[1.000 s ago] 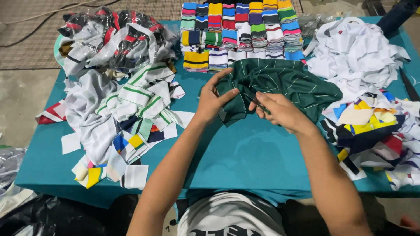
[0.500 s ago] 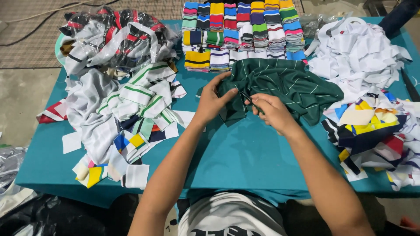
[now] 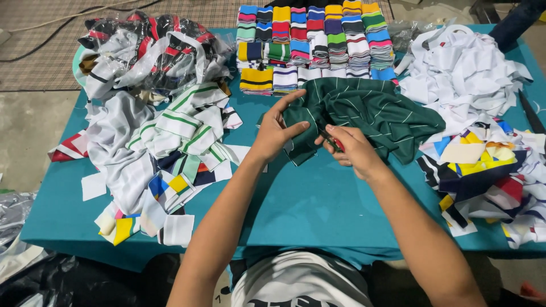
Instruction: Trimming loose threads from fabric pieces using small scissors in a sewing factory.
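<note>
A dark green garment with thin pale stripes [image 3: 369, 113] lies bunched on the teal table [image 3: 307, 204]. My left hand [image 3: 276, 131] pinches the garment's near left edge, thumb across the cloth. My right hand [image 3: 352, 150] is closed around a small red-handled cutting tool [image 3: 336, 143], its tip at the fabric's edge right beside my left thumb. Both forearms reach in from the bottom of the head view.
Stacks of coloured striped knit pieces [image 3: 315, 40] stand at the back. A heap of white and green-striped cloth [image 3: 170, 136] fills the left, bagged garments [image 3: 148, 45] behind it. White scraps [image 3: 466, 68] and multicoloured pieces [image 3: 489, 176] pile up on the right.
My two hands have shifted slightly along the green garment's edge, and the red-handled tool now shows in my right hand.
</note>
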